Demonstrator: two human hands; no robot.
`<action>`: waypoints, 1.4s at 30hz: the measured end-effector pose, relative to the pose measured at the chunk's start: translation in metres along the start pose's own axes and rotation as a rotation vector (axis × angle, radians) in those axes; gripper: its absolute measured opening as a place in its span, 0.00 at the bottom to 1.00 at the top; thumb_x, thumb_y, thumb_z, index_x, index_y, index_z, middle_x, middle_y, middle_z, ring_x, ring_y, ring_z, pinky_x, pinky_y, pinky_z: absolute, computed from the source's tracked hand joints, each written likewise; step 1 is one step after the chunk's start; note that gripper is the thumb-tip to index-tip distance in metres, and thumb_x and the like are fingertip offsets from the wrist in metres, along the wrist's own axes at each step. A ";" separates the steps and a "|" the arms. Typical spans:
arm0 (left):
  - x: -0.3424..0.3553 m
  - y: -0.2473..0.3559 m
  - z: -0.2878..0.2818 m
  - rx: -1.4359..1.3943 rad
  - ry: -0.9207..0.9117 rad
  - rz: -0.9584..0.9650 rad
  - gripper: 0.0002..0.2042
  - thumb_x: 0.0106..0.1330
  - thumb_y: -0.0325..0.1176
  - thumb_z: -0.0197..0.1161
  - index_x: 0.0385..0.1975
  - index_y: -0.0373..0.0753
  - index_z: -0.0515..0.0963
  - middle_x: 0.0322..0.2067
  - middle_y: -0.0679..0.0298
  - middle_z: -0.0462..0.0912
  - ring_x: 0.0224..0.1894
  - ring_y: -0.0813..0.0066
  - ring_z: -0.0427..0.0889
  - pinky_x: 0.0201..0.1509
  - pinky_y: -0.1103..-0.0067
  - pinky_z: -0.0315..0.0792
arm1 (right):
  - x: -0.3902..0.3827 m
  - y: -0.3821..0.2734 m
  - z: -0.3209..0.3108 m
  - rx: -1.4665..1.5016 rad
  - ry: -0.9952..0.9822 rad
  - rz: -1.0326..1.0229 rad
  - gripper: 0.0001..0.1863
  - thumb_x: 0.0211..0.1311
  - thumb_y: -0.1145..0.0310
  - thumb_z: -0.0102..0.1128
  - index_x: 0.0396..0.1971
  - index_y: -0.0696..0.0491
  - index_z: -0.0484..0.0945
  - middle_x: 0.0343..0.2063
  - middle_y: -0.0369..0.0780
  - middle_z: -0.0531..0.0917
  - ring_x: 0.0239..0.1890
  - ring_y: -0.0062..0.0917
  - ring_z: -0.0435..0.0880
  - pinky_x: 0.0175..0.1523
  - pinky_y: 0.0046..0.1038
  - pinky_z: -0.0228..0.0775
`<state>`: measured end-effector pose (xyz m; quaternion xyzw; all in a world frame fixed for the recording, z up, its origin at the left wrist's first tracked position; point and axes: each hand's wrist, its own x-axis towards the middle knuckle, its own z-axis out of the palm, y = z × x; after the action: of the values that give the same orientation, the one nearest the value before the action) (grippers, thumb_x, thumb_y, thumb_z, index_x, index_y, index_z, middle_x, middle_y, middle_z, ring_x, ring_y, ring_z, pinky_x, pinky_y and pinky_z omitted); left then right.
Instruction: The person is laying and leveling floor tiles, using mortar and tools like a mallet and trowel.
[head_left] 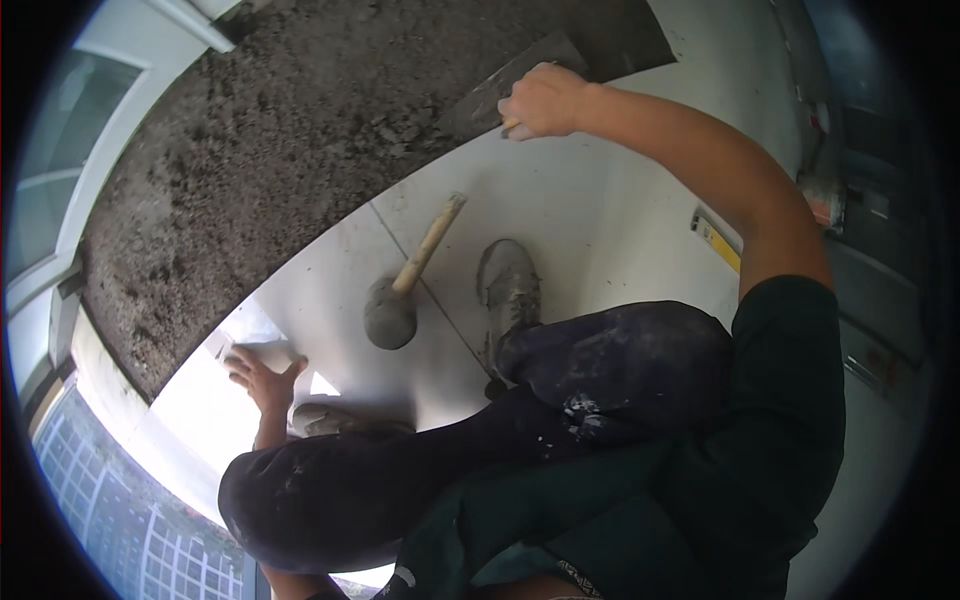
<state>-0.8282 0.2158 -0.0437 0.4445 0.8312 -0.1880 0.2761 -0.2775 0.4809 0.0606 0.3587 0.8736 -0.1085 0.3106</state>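
Observation:
At the far edge of the laid tiles, my right hand (548, 100) is closed round the handle of a flat trowel (482, 100). The trowel's grey blade lies on the dark, crumbly mortar bed (270, 140), along the tile edge. My left hand (262, 380) is low on the left with its fingers spread. It rests on a pale tile (330, 270) close to the mortar, in bright light. Between my hands lies a mallet (390, 315) with a dark rounded head and a wooden handle, across a tile joint.
My shoe (510, 280) stands on the tiles right of the mallet. A yellow spirit level (716, 240) lies beyond my right knee, partly behind my arm. A white door or window frame (110, 130) borders the mortar on the left. Dark objects line the right side, indistinct.

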 end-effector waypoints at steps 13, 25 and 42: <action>0.013 -0.021 0.011 -0.002 0.060 0.033 0.71 0.40 0.46 0.84 0.77 0.43 0.33 0.76 0.39 0.32 0.76 0.27 0.36 0.76 0.48 0.52 | -0.140 0.216 0.091 -0.405 -0.294 0.324 0.19 0.60 0.50 0.58 0.32 0.52 0.82 0.26 0.46 0.86 0.33 0.43 0.87 0.41 0.44 0.78; -0.006 0.020 -0.015 0.039 -0.086 -0.060 0.73 0.39 0.51 0.85 0.76 0.35 0.30 0.76 0.37 0.31 0.77 0.34 0.35 0.78 0.55 0.51 | -0.115 0.141 0.128 0.345 0.394 0.597 0.19 0.62 0.54 0.65 0.29 0.57 0.75 0.22 0.46 0.82 0.29 0.46 0.83 0.36 0.46 0.73; -0.011 0.021 -0.024 0.055 -0.034 -0.071 0.73 0.37 0.52 0.86 0.76 0.32 0.33 0.75 0.36 0.35 0.77 0.35 0.40 0.77 0.57 0.55 | -0.040 0.121 0.124 0.389 0.462 0.753 0.19 0.69 0.52 0.58 0.39 0.57 0.78 0.28 0.50 0.84 0.34 0.46 0.85 0.41 0.45 0.75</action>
<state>-0.8126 0.2331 -0.0198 0.4189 0.8361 -0.2279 0.2710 -0.1143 0.4942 -0.0072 0.7162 0.6926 -0.0674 0.0532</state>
